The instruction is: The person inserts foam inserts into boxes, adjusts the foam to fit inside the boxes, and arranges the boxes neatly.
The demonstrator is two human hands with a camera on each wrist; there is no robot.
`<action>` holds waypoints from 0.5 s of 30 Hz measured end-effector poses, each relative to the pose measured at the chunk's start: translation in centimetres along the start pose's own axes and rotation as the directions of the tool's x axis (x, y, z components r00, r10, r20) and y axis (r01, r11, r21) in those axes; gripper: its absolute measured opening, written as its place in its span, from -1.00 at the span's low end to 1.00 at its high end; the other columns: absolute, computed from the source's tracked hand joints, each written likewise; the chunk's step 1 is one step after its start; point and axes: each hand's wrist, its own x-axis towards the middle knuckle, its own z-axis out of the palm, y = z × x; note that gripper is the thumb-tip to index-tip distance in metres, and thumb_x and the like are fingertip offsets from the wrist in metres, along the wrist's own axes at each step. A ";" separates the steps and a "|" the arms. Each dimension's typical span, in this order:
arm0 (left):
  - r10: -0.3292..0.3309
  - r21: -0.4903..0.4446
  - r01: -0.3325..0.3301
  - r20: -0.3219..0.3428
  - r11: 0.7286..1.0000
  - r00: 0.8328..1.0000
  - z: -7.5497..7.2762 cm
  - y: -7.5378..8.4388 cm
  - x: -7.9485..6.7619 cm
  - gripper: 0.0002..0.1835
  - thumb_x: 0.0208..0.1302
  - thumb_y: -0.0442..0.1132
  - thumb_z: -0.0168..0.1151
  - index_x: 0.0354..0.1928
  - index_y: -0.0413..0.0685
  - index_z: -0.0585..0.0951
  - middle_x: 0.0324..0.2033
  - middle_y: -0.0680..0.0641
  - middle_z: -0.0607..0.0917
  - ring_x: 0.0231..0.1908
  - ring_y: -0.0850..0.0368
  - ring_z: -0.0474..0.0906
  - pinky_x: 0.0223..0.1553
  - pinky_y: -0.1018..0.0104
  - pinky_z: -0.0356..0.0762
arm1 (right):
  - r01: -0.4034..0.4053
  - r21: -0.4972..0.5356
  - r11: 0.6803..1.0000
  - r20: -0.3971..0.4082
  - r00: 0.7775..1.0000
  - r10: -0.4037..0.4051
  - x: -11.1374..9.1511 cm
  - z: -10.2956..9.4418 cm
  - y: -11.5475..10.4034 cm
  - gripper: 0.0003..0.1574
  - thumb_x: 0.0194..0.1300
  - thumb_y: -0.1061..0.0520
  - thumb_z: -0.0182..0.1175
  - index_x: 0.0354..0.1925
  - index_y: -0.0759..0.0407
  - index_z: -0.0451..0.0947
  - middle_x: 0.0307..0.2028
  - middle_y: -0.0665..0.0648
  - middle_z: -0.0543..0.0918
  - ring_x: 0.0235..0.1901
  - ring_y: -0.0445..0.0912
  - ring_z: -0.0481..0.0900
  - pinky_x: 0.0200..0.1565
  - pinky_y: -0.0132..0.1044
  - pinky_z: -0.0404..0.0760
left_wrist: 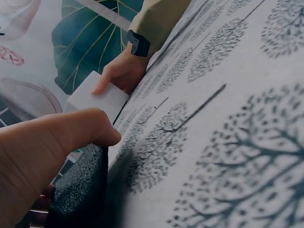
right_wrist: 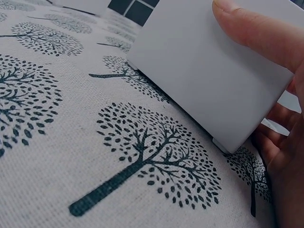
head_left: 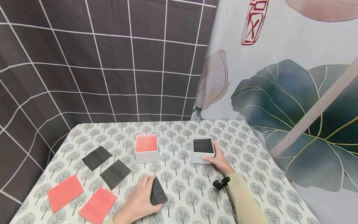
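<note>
nearest the head camera, the left hand point(head_left: 139, 199) pinches a black cloth point(head_left: 158, 192); the left wrist view adds the thumb bent over its edge and fingers on the far side, but whether the cloth touches the tree-print tablecloth point(head_left: 179, 174) is hard to tell. the right hand point(head_left: 220, 160) is curled round a white box point(head_left: 200, 158) on the table, and the right wrist view shows small white bits under the box's bottom edge. only the head view looks inside: black lining point(head_left: 203, 146) in the held box, red lining point(head_left: 146, 143) in a second box point(head_left: 146, 157) standing apart to its left. two loose black pieces point(head_left: 115, 174) and two red pieces point(head_left: 97, 205) lie left of the left hand, also seen only there.
</note>
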 end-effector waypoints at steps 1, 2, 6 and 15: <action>0.008 0.002 -0.008 0.000 1.000 1.000 -0.1 0.0 0.1 0.02 -0.47 0.16 0.46 0.15 -0.20 0.41 -0.08 -0.03 0.43 -0.18 0.15 0.39 -0.27 0.19 0.51 | 0.002 0.004 1.000 0.002 1.000 -0.002 0.0 0.1 0.0 0.27 -0.12 0.26 0.45 0.41 -0.10 -0.05 0.25 0.15 0.30 0.07 0.03 0.40 0.17 -0.26 0.30; 0.014 0.004 -0.014 -0.001 1.000 1.000 -0.1 0.0 0.2 0.02 -0.46 0.16 0.46 0.16 -0.20 0.40 -0.08 -0.03 0.43 -0.17 0.15 0.39 -0.27 0.19 0.51 | 0.002 0.005 1.000 0.002 1.000 -0.002 0.0 0.1 -0.1 0.26 -0.13 0.26 0.45 0.41 -0.11 -0.04 0.25 0.15 0.30 0.07 0.04 0.40 0.17 -0.24 0.31; 0.041 0.020 -0.041 -0.017 0.999 0.999 -0.1 0.0 0.5 0.04 -0.43 0.19 0.44 0.20 -0.21 0.39 -0.05 -0.03 0.44 -0.11 0.14 0.39 -0.17 0.17 0.52 | -0.004 0.003 1.000 0.002 1.000 0.004 -0.1 0.3 -0.3 0.26 -0.12 0.25 0.45 0.41 -0.10 -0.05 0.26 0.17 0.29 0.08 0.06 0.39 0.21 -0.11 0.27; 0.022 -0.059 -0.025 -0.044 0.998 0.999 -0.2 0.1 2.1 0.07 -0.41 0.19 0.44 0.28 -0.10 0.35 0.09 -0.03 0.43 -0.02 0.10 0.32 -0.07 0.10 0.44 | -0.014 0.023 1.000 -0.004 1.000 0.015 -0.1 0.4 -0.4 0.27 -0.10 0.34 0.42 0.42 -0.07 -0.08 0.26 0.19 0.27 0.06 0.01 0.41 0.17 -0.23 0.33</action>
